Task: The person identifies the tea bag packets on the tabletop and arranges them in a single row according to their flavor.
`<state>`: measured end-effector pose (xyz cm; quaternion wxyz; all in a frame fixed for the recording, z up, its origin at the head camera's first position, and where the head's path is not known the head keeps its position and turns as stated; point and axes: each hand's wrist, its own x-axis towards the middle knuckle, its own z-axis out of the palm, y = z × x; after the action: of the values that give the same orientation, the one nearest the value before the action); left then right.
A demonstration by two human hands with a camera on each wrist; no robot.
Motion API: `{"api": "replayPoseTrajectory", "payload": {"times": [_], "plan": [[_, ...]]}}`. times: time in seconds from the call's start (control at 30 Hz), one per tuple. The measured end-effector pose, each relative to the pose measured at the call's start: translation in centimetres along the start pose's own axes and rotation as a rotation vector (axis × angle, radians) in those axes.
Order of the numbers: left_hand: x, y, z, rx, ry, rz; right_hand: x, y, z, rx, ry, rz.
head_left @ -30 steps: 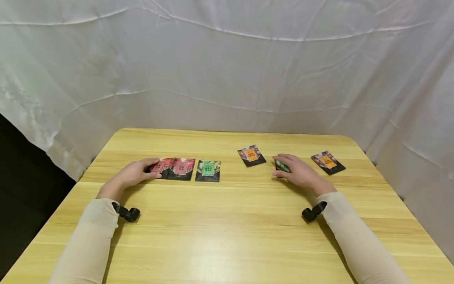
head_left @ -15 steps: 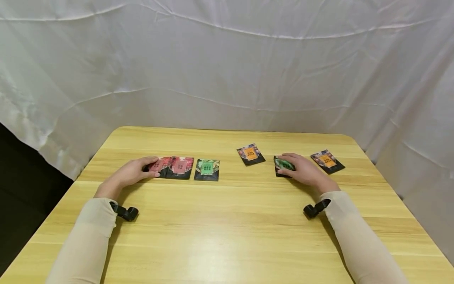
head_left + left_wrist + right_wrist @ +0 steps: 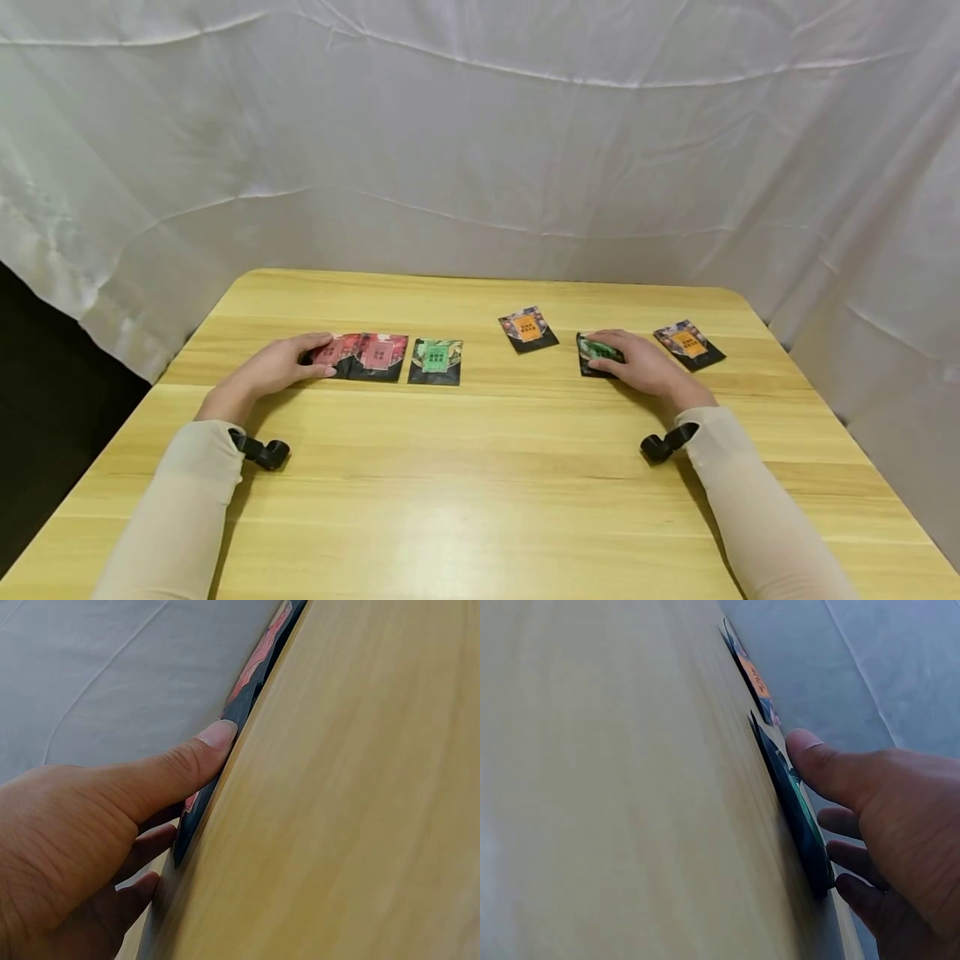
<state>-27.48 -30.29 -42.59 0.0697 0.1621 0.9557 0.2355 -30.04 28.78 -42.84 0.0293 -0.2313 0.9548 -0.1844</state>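
Observation:
Two flat red-and-black sachets lie side by side at the left, edges meeting. My left hand (image 3: 273,371) holds the outer red sachet (image 3: 327,353); its thumb (image 3: 217,735) presses the near edge and its fingers reach the far edge. The other red sachet (image 3: 380,357) is uncovered. Just right of it lies a green-and-black sachet (image 3: 436,362). Farther right, my right hand (image 3: 637,360) hovers with loose fingers over a second green sachet (image 3: 592,364), partly hiding it. In the right wrist view, the thumb (image 3: 806,746) stands apart from that sachet (image 3: 799,817).
One orange-and-black sachet (image 3: 528,330) lies tilted behind the gap between the green ones. Another orange sachet (image 3: 688,344) lies beyond my right hand. All rest on a wooden table (image 3: 465,467), with a pale curtain (image 3: 480,167) behind its far edge.
The right hand has loosened from the green sachet and shifted slightly right; that sachet, bent up in its fingers before, now lies flatter. The left hand stays at the red sachet.

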Motion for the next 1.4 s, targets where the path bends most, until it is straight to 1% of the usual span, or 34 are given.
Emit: {"api": "replayPoseTrajectory", "payload": {"times": [0.3,0.53,0.67,0.87,0.97,1.2,1.4], "plan": [[-0.11,0.02,0.08,-0.008,0.003,0.0,0.01,0.38,0.31,0.002,0.005,-0.015],[-0.14,-0.2,0.48,-0.005,-0.004,-0.009,-0.03,0.4,0.81,0.017,0.009,0.005],[-0.14,-0.21,0.48,-0.012,0.004,-0.013,-0.08,0.32,0.94,0.018,0.01,0.021],[-0.05,-0.11,0.38,-0.001,0.003,-0.008,-0.28,0.34,0.72,0.012,-0.02,0.04],[-0.01,-0.03,0.27,-0.001,0.005,-0.008,-0.28,0.49,0.51,0.012,-0.03,0.034],[0.02,0.03,0.11,0.009,0.007,-0.003,-0.38,0.59,0.32,0.01,-0.029,0.03],[-0.04,0.1,0.0,0.006,0.009,-0.004,-0.35,0.08,0.09,-0.025,-0.016,0.03]]}}
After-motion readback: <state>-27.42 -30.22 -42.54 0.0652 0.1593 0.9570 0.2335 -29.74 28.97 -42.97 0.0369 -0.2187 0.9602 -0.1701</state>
